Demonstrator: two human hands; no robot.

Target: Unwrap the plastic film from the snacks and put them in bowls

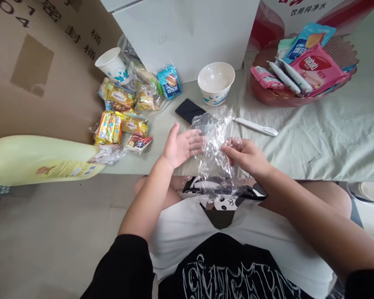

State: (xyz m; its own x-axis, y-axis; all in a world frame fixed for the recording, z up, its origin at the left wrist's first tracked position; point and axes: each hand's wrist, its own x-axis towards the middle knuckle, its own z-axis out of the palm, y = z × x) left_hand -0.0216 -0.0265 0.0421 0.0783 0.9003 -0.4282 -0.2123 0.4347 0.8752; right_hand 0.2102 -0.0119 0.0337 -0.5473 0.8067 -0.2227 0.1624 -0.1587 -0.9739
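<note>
Crumpled clear plastic film hangs over the near edge of the cloth-covered surface, above my lap. My right hand pinches its right side between thumb and fingers. On the other side, my left hand is open with the fingers stretched out, close to or touching the film's left side. Behind the film lies a dark phone, partly covered by it. A white paper bowl stands farther back. To the right rests a slim white handle-like tool, its left end hidden by the film.
Several wrapped snacks and a paper cup are on the left, beside a large cardboard box. A pale yellow bottle juts in at left. A pink scalloped bowl of packaged snacks stands at back right.
</note>
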